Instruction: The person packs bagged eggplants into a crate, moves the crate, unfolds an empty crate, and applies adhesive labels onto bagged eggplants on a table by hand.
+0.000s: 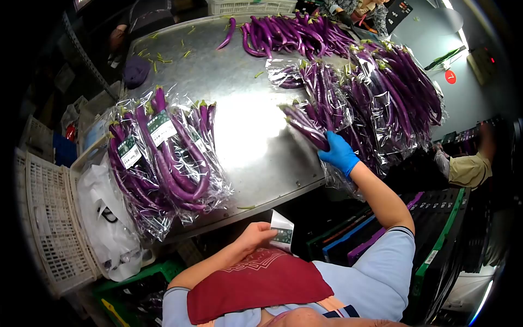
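My right hand (340, 153), in a blue glove, is closed on the near end of a bundle of long purple eggplants (306, 128), slightly blurred, at the table's right side. Whether clear film wraps that bundle is hard to tell. Close to my chest, my bare left hand (257, 236) pinches a white backing sheet with a dark green printed label (283, 235). Bagged eggplants (389, 90) lie piled beyond and right of my gloved hand. At the table's left, other clear bags of eggplants (177, 158) carry green-and-white labels (161, 128).
The metal table (229, 103) has loose eggplants (294, 35) at its far end and green stem bits. A purple cloth-like item (136, 72) lies far left. White crates (57, 218) flank the left; black crates (376, 229) stand right. Another person (365, 13) works at the far end.
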Tool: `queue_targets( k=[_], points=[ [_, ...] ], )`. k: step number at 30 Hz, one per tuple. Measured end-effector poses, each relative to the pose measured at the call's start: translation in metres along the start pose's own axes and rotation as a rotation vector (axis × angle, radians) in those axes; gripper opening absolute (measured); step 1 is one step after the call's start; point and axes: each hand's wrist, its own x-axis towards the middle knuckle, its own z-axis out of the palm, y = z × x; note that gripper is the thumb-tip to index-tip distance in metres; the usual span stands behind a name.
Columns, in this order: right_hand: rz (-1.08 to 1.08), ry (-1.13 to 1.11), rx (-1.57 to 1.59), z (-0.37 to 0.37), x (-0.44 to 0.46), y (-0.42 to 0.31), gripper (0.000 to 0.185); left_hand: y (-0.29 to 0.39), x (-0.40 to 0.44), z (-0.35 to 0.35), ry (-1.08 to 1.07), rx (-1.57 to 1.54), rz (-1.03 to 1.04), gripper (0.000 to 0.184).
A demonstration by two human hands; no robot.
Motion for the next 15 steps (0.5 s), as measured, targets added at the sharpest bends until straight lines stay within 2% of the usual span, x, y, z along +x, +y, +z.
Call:
queue_targets(
  k=[1,2,3,5,6,7,8,9,11,13,15],
  points=[
    [-0.059,0.056,0.144,0.001,0.008,-0.012,0.046,0.004,-0.001,0.003,-0.003,0.015,0.016,0.018],
    [-0.033,-0.006,0.117,-0.003,0.015,-0.035,0.044,0.008,-0.002,0.007,-0.007,0.032,0.029,0.017],
    [-0.053,0.015,0.218,0.001,0.021,-0.061,0.042,0.015,-0.005,0.016,0.005,0.035,0.073,0.013],
    [-0.125,0.055,0.177,0.051,0.044,-0.076,0.036,0.012,0.001,0.02,-0.014,0.048,0.167,0.014],
    [-0.205,0.18,0.195,0.08,0.053,-0.086,0.036,0.016,-0.001,0.023,-0.015,0.072,0.164,0.014],
    [-0.253,0.048,0.344,0.103,0.06,-0.091,0.037,0.019,-0.004,0.027,-0.015,0.06,0.163,0.016],
    [-0.34,-0.153,0.252,0.116,0.063,-0.095,0.042,0.023,-0.008,0.03,-0.014,0.048,0.162,0.017],
    [-0.432,-0.122,0.46,0.128,0.051,-0.095,0.041,0.025,-0.011,0.031,-0.013,0.036,0.157,0.019],
    [-0.487,-0.44,0.594,0.092,0.019,-0.113,0.038,0.028,-0.012,0.029,-0.022,0.001,0.211,0.02],
    [-0.249,-0.826,0.632,0.056,-0.013,-0.12,0.038,0.025,-0.006,0.025,0.012,0.024,0.225,0.02],
    [-0.301,-1.195,0.392,0.038,-0.02,-0.114,0.04,0.029,-0.002,0.026,-0.044,-0.043,0.269,0.021]
  ],
)
